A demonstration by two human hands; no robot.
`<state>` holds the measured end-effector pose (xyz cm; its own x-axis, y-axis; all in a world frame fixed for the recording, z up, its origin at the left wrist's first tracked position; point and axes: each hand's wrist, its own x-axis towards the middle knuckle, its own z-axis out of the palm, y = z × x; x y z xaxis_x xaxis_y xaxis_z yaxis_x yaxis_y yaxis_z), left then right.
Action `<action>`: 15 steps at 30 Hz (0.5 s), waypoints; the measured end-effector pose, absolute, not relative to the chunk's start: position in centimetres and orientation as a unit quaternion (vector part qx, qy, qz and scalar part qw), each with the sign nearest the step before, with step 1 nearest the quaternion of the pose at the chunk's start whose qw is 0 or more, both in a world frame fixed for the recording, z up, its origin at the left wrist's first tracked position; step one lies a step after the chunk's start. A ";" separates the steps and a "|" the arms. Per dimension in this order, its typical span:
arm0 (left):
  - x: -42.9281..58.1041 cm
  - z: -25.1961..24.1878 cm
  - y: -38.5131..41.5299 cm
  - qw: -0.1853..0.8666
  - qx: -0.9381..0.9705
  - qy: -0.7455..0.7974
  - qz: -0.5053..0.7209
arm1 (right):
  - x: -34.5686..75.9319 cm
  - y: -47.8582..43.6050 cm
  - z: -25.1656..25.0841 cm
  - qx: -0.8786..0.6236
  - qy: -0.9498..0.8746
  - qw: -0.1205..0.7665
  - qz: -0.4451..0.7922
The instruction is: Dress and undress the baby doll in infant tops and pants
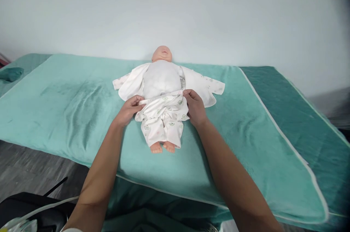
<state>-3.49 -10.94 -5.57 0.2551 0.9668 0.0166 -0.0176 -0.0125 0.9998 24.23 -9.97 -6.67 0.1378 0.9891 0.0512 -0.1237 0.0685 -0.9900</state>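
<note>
— Head view: how far along is the dressing of the doll (162, 75)?

— I'd judge it partly done. The printed pants (163, 122) are on both legs, bare feet (162, 147) poking out of the cuffs, and the waistband (164, 98) sits at the belly. The matching jacket (202, 85) lies spread open under the back, sleeves flat and seemingly empty, so the top half looks left to do.

— Where is the doll lying?

— On its back, mid-way along the teal towel (68, 97), head toward the wall.

— And the hands?

— Both arms reach straight forward. The left hand (128, 110) pinches the waistband at the doll's hip, fingers curled tight on the cloth. The right hand (195, 107) mirrors it at the other hip, knuckles up, fingertips tucked onto the waistband edge and gripping it.
</note>
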 end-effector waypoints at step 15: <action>0.0 -5.4 -6.7 0.361 0.560 0.456 0.590 | 22.7 -8.2 -6.4 -0.514 -0.536 0.601 0.294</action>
<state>-0.02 -6.71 -5.42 -0.1103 0.9370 0.3316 0.0844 -0.3236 0.9424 22.72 -8.25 -6.45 0.2520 0.9050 0.3427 0.1981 0.2983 -0.9337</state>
